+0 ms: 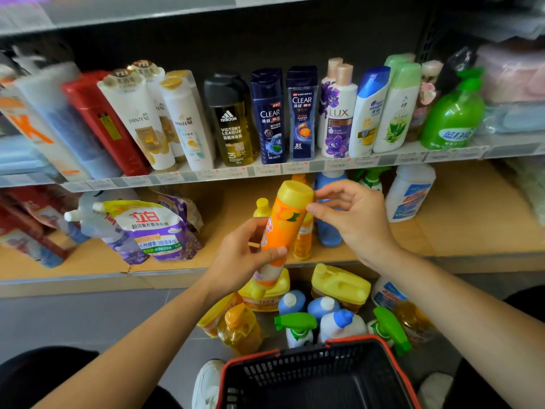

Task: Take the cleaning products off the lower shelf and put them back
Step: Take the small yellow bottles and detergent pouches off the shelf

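head: orange bottle (284, 228) base hand-hidden

Both bare forearms reach forward and up from the lower corners, converging toward the middle. The left hand (246, 252) is curled, palm turned right, thumb lying across the front and the fingers wrapped behind, closed on a bottle (283, 228). The right hand (351, 214) is raised just beside it, wrist bent, fingers loosely spread, thumb tip and fingertips touching the bottle's top without gripping it.
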Tool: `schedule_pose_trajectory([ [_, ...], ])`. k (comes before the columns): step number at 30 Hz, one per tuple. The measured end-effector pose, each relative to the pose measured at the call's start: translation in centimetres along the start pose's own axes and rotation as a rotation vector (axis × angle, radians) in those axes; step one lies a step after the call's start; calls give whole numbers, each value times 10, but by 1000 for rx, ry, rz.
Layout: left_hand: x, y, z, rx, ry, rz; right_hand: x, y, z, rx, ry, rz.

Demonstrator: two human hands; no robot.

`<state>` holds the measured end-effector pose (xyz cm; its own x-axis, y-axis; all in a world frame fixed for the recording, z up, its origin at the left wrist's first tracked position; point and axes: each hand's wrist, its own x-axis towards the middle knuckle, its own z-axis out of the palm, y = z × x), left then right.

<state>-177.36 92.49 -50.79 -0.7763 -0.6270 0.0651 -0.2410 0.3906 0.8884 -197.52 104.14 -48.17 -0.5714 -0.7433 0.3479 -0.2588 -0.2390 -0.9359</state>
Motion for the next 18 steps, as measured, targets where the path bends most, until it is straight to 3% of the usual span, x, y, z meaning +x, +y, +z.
schedule_pose_trajectory([
  [3, 0, 2, 2, -108, 45, -23, -1, 7, 3, -102, -27, 40],
  [7, 4, 8, 0, -342, 176, -96, -8, 26, 7, -277, -429, 305],
  [10, 7, 11, -4, -531, 229, -164, -24, 39, 16, -214, -662, 389],
  [12, 9, 11, -8, -663, 231, -184, -30, 44, 23, -108, -646, 386],
  [15, 9, 6, -12, -802, 226, -208, -30, 43, 26, 0, -489, 378],
  [18, 8, -3, -16, -804, 233, -325, -28, 40, 26, -37, -393, 293],
])
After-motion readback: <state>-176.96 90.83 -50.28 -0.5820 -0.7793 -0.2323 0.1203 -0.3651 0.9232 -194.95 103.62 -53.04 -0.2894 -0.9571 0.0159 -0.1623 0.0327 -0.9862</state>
